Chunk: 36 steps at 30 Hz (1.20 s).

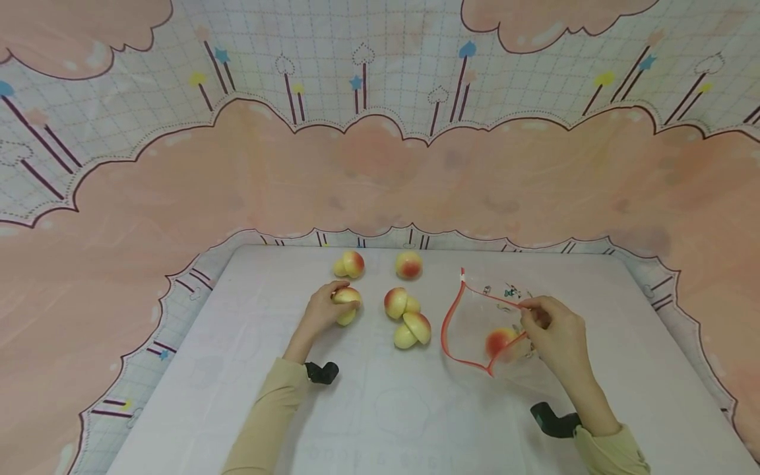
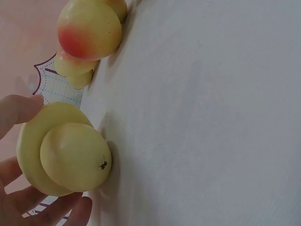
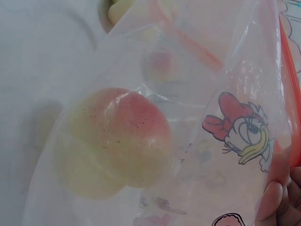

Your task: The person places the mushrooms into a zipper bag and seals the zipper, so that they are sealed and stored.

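Several yellow-and-red toy peaches lie on a white table (image 1: 380,409). My left hand (image 1: 325,310) curls its fingers round one peach (image 1: 347,303); in the left wrist view that peach (image 2: 66,150) rests on the table with fingertips (image 2: 21,110) about it. My right hand (image 1: 555,330) pinches the red-edged rim of a clear plastic zip bag (image 1: 475,316), holding its mouth wide. One peach (image 1: 500,341) lies inside the bag, seen through the plastic (image 3: 117,141) in the right wrist view, next to a cartoon print (image 3: 244,132).
Loose peaches lie at the back left (image 1: 350,264), the back middle (image 1: 409,264), and as a pair in the middle (image 1: 406,316). Another peach (image 2: 91,28) shows beyond the held one. A pink cloud-pattern backdrop (image 1: 380,165) rises behind the table.
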### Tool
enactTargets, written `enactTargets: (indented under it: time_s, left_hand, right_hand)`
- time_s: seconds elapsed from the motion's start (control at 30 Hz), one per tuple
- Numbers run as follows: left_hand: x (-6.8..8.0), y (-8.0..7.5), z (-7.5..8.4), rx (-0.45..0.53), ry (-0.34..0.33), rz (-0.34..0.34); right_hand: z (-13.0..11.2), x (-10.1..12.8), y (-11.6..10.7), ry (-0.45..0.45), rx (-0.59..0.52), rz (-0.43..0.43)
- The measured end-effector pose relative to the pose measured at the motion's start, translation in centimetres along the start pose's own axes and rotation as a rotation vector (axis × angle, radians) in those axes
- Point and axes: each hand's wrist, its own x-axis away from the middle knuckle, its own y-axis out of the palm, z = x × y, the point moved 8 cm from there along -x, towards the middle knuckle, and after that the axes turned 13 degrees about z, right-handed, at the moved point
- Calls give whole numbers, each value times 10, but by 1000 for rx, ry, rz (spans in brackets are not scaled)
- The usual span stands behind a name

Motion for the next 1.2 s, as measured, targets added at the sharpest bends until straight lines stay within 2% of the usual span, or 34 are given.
enactTargets:
  time_s: [0.53,0.83,1.2]
  left_hand:
    - [4,1,4,10,19,-7]
    - [11,2,7,61,12,13]
    - [22,7,13,120,-5,-5]
  right_hand:
    - [0,1,-1,11,-15,-13]
    - [0,1,-1,15,-8,-12]
    - [1,2,-2,18,9,-6]
